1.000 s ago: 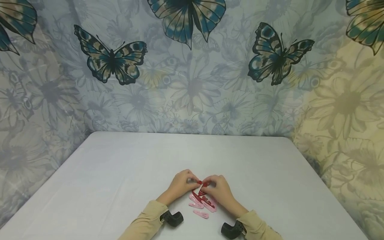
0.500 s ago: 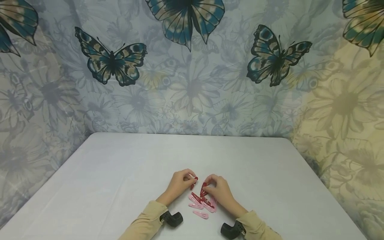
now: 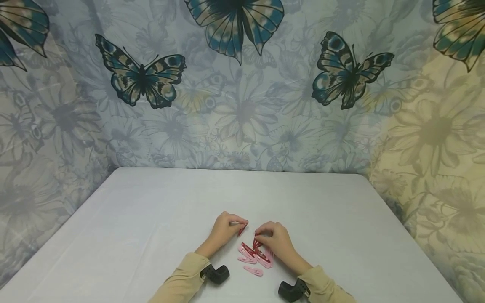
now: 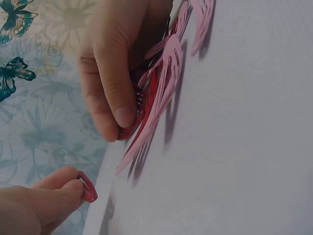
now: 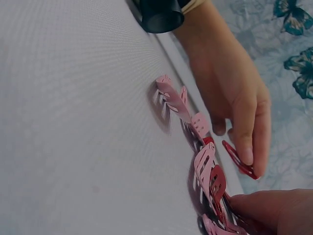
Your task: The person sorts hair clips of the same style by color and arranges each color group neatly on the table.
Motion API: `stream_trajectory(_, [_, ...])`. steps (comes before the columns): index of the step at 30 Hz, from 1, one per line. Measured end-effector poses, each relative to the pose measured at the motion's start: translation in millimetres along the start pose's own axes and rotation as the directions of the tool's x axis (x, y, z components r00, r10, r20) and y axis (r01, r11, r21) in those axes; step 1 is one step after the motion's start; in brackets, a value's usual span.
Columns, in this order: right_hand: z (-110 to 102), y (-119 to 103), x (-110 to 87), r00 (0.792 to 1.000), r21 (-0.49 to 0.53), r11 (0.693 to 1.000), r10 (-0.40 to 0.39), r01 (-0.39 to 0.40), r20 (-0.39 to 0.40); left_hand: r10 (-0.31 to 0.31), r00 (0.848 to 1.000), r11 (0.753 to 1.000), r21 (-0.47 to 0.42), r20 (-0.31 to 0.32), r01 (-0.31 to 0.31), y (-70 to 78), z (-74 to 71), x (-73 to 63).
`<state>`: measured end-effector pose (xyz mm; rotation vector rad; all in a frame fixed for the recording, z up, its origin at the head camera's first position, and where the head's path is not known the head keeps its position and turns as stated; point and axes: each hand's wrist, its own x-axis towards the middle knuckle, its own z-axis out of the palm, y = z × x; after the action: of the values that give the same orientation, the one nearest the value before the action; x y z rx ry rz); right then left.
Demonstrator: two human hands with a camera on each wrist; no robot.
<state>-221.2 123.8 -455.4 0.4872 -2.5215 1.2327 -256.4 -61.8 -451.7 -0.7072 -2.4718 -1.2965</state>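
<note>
The left hand (image 3: 224, 227) is pinching one red clip (image 3: 241, 230) just beyond the tabletop (image 3: 182, 198)'s clip pile (image 3: 262, 256), the right hand (image 3: 278, 240) another red clip (image 3: 256, 241) at its far edge — both closed, light pressure seeming wisest.

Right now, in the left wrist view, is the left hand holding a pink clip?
No, the hair clip pinched in the left hand is red.

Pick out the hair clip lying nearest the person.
The pink hair clip lowest in the head view, with a strip of bare table around it; the other clips are all farther away.
</note>
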Motion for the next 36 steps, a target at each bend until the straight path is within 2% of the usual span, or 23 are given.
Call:
stream_trajectory(4, [-0.6,-0.5,-0.1,1.000,0.015,1.000,0.018,-0.019,0.010,-0.023,1.000,1.000,-0.003,-0.002,0.023,-1.9,-4.6,2.9])
stream_trajectory(10, [0.5,0.5,0.5,1.000,0.016,1.000,0.018,-0.019,0.022,-0.078,0.995,0.997,0.033,0.055,0.076,-7.8,-15.7,11.0])
stream_trajectory(15, [0.0,2.4,0.4,1.000,0.002,1.000,0.006,-0.006,0.017,-0.056,0.995,0.997,0.060,0.084,0.051,-10.5,-30.6,16.8])
stream_trajectory(19, [-1.0,2.8,-0.3,1.000,0.004,1.000,-0.007,0.007,0.006,-0.016,0.993,0.998,0.070,0.115,0.008,-20.8,-45.6,22.2])
stream_trajectory(22, [-0.8,2.7,-1.1,0.999,0.026,0.999,-0.033,0.033,0.003,-0.012,0.991,0.998,0.062,0.136,0.004,-30.6,-60.2,23.8])
stream_trajectory(30, [3.8,2.4,-3.5,0.999,0.046,0.998,-0.052,0.051,0.018,-0.102,0.983,0.994,0.055,0.150,0.095,-58.2,-105.3,21.0])
stream_trajectory(36, [0.6,2.8,-2.1,1.000,0.020,1.000,-0.015,0.015,-0.003,-0.197,0.975,0.980,0.054,0.102,0.192,-73.4,-131.6,26.8])
